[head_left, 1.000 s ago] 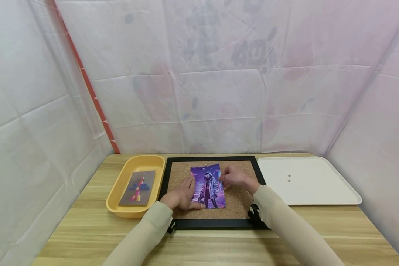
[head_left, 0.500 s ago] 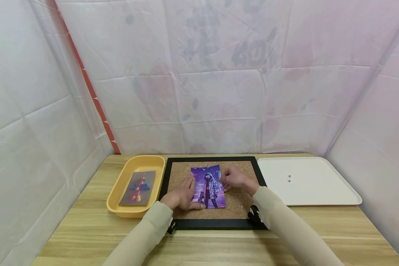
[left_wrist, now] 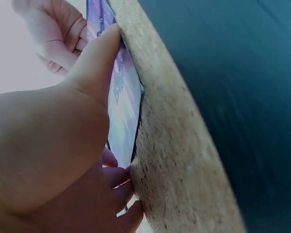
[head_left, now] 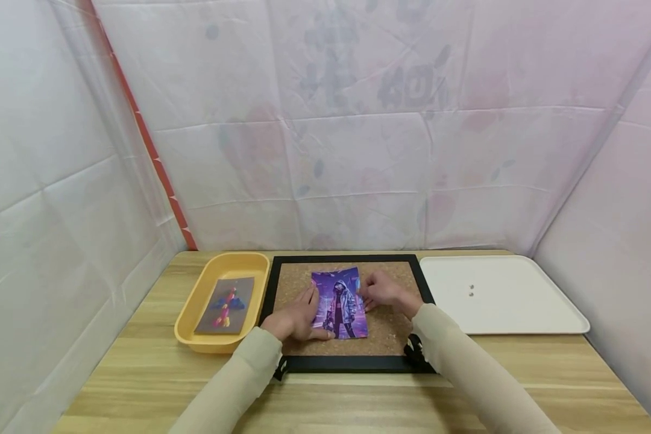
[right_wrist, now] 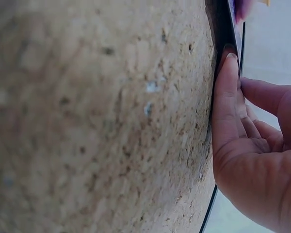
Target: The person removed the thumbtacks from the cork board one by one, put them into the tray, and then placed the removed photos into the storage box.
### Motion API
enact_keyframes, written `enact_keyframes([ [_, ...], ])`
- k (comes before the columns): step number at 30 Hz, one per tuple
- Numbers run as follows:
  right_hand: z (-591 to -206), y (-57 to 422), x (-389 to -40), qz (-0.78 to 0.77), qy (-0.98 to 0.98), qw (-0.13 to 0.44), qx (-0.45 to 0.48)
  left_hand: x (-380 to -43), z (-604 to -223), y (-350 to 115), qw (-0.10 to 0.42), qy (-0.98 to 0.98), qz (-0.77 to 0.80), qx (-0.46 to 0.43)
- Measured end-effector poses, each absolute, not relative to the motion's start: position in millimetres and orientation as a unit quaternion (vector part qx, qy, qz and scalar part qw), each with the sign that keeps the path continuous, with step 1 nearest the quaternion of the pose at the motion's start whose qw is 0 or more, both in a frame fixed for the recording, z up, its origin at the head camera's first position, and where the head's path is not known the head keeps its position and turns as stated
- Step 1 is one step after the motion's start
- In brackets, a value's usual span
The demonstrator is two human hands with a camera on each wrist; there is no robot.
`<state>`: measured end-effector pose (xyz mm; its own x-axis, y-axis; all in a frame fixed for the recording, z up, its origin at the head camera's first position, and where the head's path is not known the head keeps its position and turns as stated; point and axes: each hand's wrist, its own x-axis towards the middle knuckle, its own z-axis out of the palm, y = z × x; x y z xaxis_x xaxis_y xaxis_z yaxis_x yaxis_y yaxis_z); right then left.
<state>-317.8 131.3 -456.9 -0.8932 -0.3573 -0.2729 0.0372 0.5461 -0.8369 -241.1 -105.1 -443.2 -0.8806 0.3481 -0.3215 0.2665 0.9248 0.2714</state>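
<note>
A purple picture card (head_left: 340,304), printed with a hooded figure, lies on the cork board (head_left: 389,334) with its corners lifting a little. My left hand (head_left: 297,316) rests on its left side, fingers extended along the left edge and thumb (left_wrist: 101,63) across the lower edge. At the right edge, my right hand (head_left: 384,289) pinches the card. The right wrist view shows the thumb (right_wrist: 269,97) on the upper face and an index finger (right_wrist: 227,92) tucked under the card's dark edge.
A yellow basin (head_left: 183,325) at the left holds a grey card (head_left: 226,306) with a colourful rocket-like picture. To the right, a white tray (head_left: 526,295) bears two tiny shiny pieces (head_left: 471,290). A black frame (head_left: 352,364) borders the board; fabric walls (head_left: 352,150) surround the wooden table (head_left: 141,374).
Both hands stay almost in place on the picture card. The card's top right corner dips slightly, then rises again.
</note>
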Motion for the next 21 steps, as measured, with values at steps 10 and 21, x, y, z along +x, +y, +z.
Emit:
enact_keyframes([
  [10, -451.5, 134.2, -312.4, -0.486, 0.845, 0.195, -0.11, -241.1, -444.1, -109.5, 0.096, 0.971, 0.099, 0.193],
  [21, -434.9, 134.8, -308.6, -0.495, 0.842, 0.176, -0.125, -228.0, -443.6, -124.8, -0.008, 0.975, 0.034, 0.218],
])
